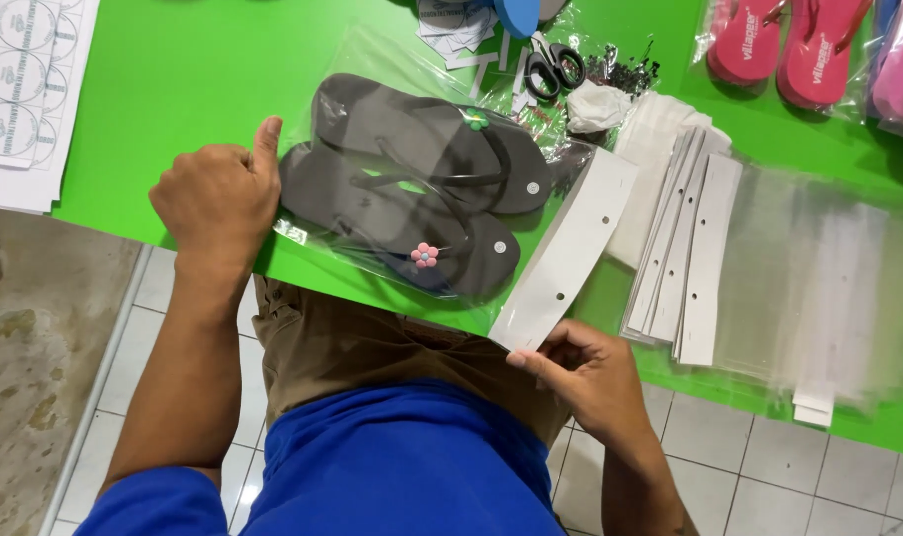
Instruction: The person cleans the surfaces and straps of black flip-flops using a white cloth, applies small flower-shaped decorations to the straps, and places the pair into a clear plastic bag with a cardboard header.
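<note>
A pair of dark grey flip-flops with small flower charms lies inside a clear plastic bag on the green table. My left hand is closed in a fist, thumb up, pressing the bag's left end by the heels. My right hand pinches the lower end of the bag's white header strip at the table's front edge.
A stack of clear bags with white header strips lies to the right. Scissors and paper scraps sit behind the bag. Bagged red flip-flops are at the back right, sticker sheets at the far left.
</note>
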